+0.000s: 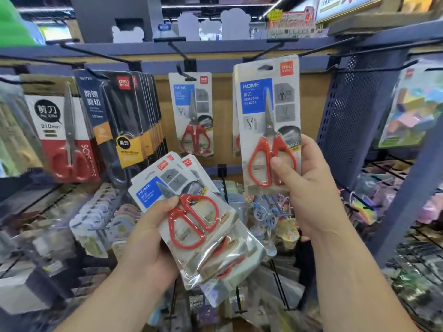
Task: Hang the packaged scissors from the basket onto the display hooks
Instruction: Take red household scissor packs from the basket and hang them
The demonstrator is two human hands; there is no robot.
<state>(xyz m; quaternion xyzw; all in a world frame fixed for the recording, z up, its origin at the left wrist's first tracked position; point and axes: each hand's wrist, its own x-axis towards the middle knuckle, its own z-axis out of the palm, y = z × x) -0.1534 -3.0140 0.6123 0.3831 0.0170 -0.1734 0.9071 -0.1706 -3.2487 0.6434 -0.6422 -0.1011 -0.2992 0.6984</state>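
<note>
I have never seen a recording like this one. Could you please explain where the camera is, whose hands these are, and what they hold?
There is no machine here. A person wears one wide-angle camera on the head, so you look down at their own two bare hands in front of a shop display. The left hand grips a fanned stack of packaged scissors with red handles. The right hand pinches a single pack, upright and high; whether its hole is already on a hook, I cannot tell. Beside it, a similar pack hangs from a display hook, and black packs hang further left. No basket shows.
</note>
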